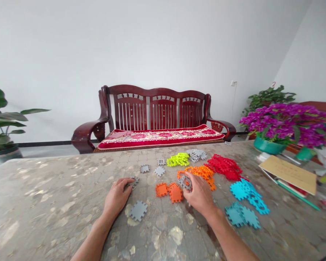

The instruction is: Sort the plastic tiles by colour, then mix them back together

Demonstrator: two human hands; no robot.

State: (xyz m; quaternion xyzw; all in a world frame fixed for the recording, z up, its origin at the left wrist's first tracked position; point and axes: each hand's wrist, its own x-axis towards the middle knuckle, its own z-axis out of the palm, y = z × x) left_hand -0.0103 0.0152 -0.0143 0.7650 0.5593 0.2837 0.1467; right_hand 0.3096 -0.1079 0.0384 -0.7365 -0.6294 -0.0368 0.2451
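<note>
My left hand rests on the table with its fingers closed on a grey interlocking tile. In my right hand is another grey notched tile, gripped between thumb and fingers beside the orange pieces. Nearer to me lies a flat grey tile. Solid orange tiles sit between the hands, just left of the right one. Beyond them are several loose grey tiles. A pile of brighter orange tiles is partly hidden behind my right hand.
Lime-green tiles, grey tiles, red tiles, blue tiles and teal tiles lie in piles. At right are a cardboard-coloured envelope, a green pencil and purple flowers. A wooden bench stands behind the table.
</note>
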